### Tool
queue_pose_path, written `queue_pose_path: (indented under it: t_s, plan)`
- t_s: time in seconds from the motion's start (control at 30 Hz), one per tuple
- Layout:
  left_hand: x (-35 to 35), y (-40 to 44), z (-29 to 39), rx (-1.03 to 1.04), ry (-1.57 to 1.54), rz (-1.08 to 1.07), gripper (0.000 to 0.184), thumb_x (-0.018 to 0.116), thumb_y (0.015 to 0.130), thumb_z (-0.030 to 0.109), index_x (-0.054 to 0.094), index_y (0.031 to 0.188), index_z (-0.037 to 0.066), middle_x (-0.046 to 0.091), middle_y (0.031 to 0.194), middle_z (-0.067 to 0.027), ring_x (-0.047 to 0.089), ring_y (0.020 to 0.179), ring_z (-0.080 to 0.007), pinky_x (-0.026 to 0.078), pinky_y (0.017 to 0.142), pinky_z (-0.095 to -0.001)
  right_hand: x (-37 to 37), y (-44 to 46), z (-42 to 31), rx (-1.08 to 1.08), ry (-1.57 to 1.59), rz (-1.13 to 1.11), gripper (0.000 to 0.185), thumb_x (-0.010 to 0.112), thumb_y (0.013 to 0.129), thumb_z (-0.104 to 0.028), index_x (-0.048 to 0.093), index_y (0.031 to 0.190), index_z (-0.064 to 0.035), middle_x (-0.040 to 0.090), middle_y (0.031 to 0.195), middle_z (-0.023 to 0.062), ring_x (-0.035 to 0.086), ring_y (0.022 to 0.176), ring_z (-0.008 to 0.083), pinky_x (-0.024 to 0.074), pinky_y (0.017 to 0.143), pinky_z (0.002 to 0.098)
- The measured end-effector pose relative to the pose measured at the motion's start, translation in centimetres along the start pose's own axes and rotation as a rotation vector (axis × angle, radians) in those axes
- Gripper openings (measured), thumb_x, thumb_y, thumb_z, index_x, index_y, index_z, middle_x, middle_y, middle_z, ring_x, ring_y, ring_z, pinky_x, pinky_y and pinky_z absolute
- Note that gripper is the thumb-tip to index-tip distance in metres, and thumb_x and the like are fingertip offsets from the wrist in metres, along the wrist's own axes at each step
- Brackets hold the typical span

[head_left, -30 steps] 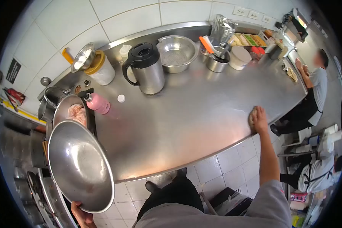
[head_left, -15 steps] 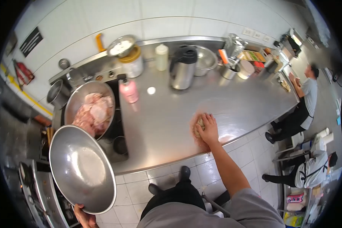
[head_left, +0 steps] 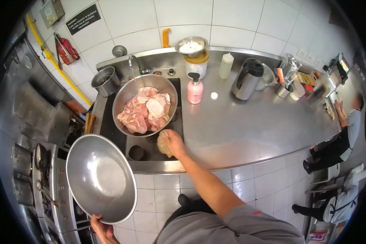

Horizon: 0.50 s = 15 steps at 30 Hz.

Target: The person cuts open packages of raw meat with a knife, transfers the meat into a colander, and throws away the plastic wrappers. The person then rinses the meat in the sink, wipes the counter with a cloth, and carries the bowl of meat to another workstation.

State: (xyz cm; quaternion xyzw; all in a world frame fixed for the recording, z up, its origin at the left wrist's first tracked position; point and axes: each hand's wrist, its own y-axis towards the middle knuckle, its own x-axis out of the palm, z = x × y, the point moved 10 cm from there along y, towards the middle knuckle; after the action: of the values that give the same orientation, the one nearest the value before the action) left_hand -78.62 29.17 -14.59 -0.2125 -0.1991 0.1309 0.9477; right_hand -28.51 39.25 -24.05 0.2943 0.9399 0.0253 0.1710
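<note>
My left hand (head_left: 103, 231) is closed on the lower rim of a big steel mixing bowl (head_left: 101, 179), which is tilted so its bare inside shows. Over the front of the sink (head_left: 177, 126), my right hand (head_left: 175, 144) is closed round a wet-looking beige cloth (head_left: 163, 146) that hangs below the fingers. Just beyond that hand, a second steel bowl (head_left: 120, 87) rests over the sink, holding raw pieces of meat (head_left: 144, 110) that look like chicken. A small dark round container (head_left: 136, 153) sits in the sink near the cloth.
Along the counter (head_left: 232, 134) stand a pink pump bottle (head_left: 194, 91), a squeeze bottle (head_left: 226, 66), a steel jug (head_left: 247, 79) and a tub (head_left: 197, 65). Behind the sink is a faucet (head_left: 138, 67). Stove equipment (head_left: 61, 183) lies left. Two people (head_left: 349, 126) are at the right.
My right hand has moved left with the cloth, from the countertop to over the sink. The reddish wet patch no longer shows there. My left hand still holds the bowl; the view has turned left.
</note>
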Motion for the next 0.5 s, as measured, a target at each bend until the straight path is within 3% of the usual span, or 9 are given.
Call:
queue_pose_path:
  t_s: [0.1,0.17,0.23,0.27,0.33,0.37,0.43,0.47,0.5]
  plan:
    - [-2.0,0.8,-0.8,-0.041,-0.027,-0.059,0.055,0.056,0.072,0.015,0.055,0.124,-0.003,0.058,0.125,-0.0126,0.054,0.118,-0.0307,0.041,0.105,-0.0448,-1.9,0.7,3.0,0.186,0.279,0.076,0.035,0.061,0.097,-0.03,0.059,0.118,-0.0023,0.064,0.113,0.0172,0.062,0.107,0.0325,0.0495,0.091,0.0411]
    - [-4.6,2.7,-1.5,-0.034,-0.026,-0.048,0.055,0.057,0.072,0.015,0.054,0.124,-0.003,0.058,0.125,-0.0124,0.053,0.119,-0.0301,0.041,0.106,-0.0443,-8.2,0.5,5.7,0.233,0.409,0.194,0.037,0.061,0.098,-0.032,0.059,0.12,-0.002,0.065,0.114,0.0153,0.063,0.106,0.0274,0.0497,0.091,0.0397]
    - [-4.3,3.2,-2.0,-0.024,-0.017,-0.091,0.055,0.057,0.071,0.015,0.054,0.123,-0.003,0.058,0.125,-0.0122,0.054,0.118,-0.03,0.041,0.106,-0.0434,-15.3,-0.4,7.6,0.367,0.773,0.269,0.041,0.06,0.099,-0.035,0.057,0.126,-0.0037,0.064,0.118,0.0094,0.06,0.107,0.02,0.0511,0.09,0.0379]
    - [-2.3,-0.4,-0.9,0.016,0.036,0.156,0.072,0.063,0.069,0.007,0.044,0.136,-0.011,0.051,0.135,-0.0247,0.05,0.121,-0.0408,0.041,0.108,-0.0519,-19.9,-1.1,9.6,0.428,0.821,0.301,0.042,0.058,0.1,-0.037,0.054,0.131,-0.0092,0.063,0.12,0.0068,0.061,0.109,0.0197,0.0524,0.09,0.0361]
    - [-0.2,-1.1,-1.6,0.005,0.052,0.168,0.068,0.063,0.07,0.008,0.047,0.134,-0.01,0.054,0.133,-0.0236,0.051,0.121,-0.0405,0.04,0.11,-0.0504,-30.4,-1.6,11.8,0.222,0.794,0.287,0.047,0.054,0.101,-0.042,0.05,0.134,-0.0096,0.06,0.124,0.0092,0.06,0.113,0.0204,0.0536,0.092,0.0367]
    - [-0.4,-0.8,-2.0,-0.006,0.059,0.166,0.068,0.064,0.071,0.009,0.047,0.134,-0.009,0.054,0.133,-0.0234,0.051,0.12,-0.0398,0.04,0.11,-0.0503,-35.9,-3.1,13.6,0.346,0.745,0.382,0.047,0.05,0.102,-0.044,0.051,0.132,-0.0087,0.06,0.123,0.0102,0.061,0.112,0.0213,0.0535,0.093,0.0364]
    - [-0.4,3.0,-4.3,-0.072,0.006,-0.104,0.056,0.057,0.071,0.014,0.054,0.124,-0.003,0.058,0.125,-0.0122,0.055,0.117,-0.0296,0.042,0.105,-0.0424,-46.6,-5.6,15.3,0.248,0.464,0.453,0.051,0.046,0.103,-0.049,0.052,0.13,-0.0064,0.06,0.12,0.01,0.062,0.106,0.0212,0.0529,0.09,0.0359]
    - [0.8,2.1,-4.3,-0.036,0.015,-0.045,0.054,0.057,0.072,0.015,0.055,0.123,-0.002,0.059,0.125,-0.0121,0.055,0.117,-0.0287,0.043,0.105,-0.0417,-52.0,-7.3,17.4,0.277,0.217,0.523,0.052,0.046,0.103,-0.05,0.054,0.126,-0.0048,0.06,0.117,0.0094,0.061,0.103,0.02,0.0522,0.087,0.0358]
    - [1.8,2.2,-4.6,-0.042,0.033,-0.103,0.054,0.058,0.072,0.016,0.055,0.124,-0.002,0.06,0.125,-0.0119,0.055,0.117,-0.0282,0.042,0.105,-0.0418,-54.2,-8.9,13.3,0.249,0.002,0.507,0.052,0.046,0.102,-0.051,0.056,0.121,-0.0032,0.062,0.109,0.0092,0.061,0.099,0.0194,0.0522,0.084,0.036]
